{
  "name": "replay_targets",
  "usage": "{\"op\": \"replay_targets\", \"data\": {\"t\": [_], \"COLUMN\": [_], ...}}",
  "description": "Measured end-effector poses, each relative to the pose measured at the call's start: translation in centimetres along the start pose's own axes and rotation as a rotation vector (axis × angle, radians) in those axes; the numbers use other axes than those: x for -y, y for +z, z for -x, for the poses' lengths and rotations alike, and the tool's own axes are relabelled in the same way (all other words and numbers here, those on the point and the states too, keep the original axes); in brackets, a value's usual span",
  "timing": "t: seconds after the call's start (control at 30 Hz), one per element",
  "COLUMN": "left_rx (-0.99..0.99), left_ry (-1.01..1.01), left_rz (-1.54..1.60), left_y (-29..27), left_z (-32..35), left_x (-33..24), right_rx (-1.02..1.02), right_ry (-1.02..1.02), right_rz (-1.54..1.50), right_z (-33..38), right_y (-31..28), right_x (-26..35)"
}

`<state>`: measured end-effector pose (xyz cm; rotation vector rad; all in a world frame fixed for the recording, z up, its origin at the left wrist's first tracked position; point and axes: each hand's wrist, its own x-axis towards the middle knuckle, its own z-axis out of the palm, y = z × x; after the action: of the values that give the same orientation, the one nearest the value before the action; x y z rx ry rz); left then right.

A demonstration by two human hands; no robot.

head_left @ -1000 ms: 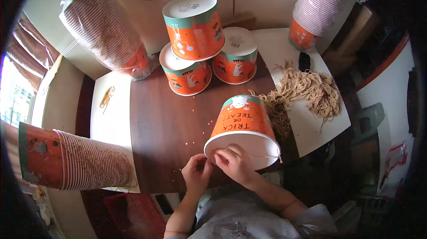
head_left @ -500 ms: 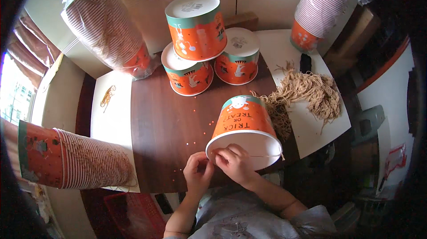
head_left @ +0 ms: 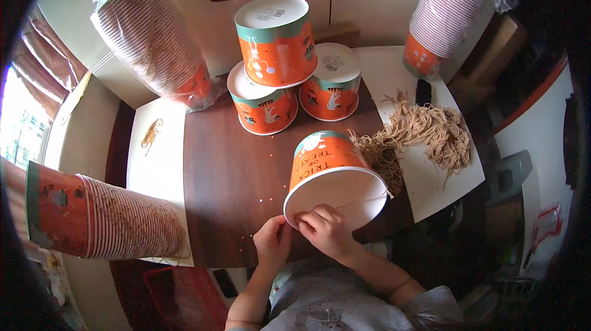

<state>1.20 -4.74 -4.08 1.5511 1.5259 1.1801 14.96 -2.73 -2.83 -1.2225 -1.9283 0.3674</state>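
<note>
An orange paper bucket [head_left: 332,160] with a green base band lies tipped on the table, its white open mouth facing me. A thin tan cord [head_left: 389,194] is fastened at its right rim and runs faintly across the mouth toward my right hand [head_left: 326,230]. That hand's fingers are pinched together just inside the left part of the rim, seemingly on the cord. My left hand [head_left: 273,240] is closed right outside the same rim, its fingertips pressed together; whatever they hold is too small to make out.
Three upturned buckets [head_left: 275,41] form a pyramid behind. A pile of tan cords [head_left: 431,134] and a black object [head_left: 423,92] lie at right. Nested bucket stacks stand back left [head_left: 151,41] and back right [head_left: 446,11]; another stack [head_left: 129,220] lies front left, draped with cords.
The bucket has turned a little, its printed side swinging left and its mouth facing me more fully. My left fingers have drawn closer together; both hands stay at the left rim.
</note>
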Motion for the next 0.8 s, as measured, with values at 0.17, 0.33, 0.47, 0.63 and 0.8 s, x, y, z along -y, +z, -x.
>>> {"op": "replay_targets", "data": {"t": [0.17, 0.33, 0.47, 0.63, 0.8], "left_rx": [-0.002, 0.096, 0.148, 0.359, 0.468], "left_ry": [-0.059, -0.134, 0.092, 0.035, -0.061], "left_rz": [0.127, 0.683, 0.742, 1.214, 1.358], "left_y": [-1.2, -3.1, -4.0, -4.9, -5.3], "left_z": [-0.4, -0.1, 0.3, 0.3, 0.2], "left_x": [-2.1, -2.7, -3.1, -4.8, -5.7], "right_rx": [0.129, 0.144, 0.237, 0.255, 0.296], "right_ry": [-0.068, -0.026, -0.007, -0.092, 0.006], "right_rz": [0.11, -0.037, -0.135, -0.231, -0.403], "right_z": [-0.3, -0.5, -1.1, -2.0, -3.4], "right_y": [-1.8, -4.4, -6.1, -7.9, -9.2], "right_x": [0.3, 1.0, 1.3, 0.1, 2.0]}}
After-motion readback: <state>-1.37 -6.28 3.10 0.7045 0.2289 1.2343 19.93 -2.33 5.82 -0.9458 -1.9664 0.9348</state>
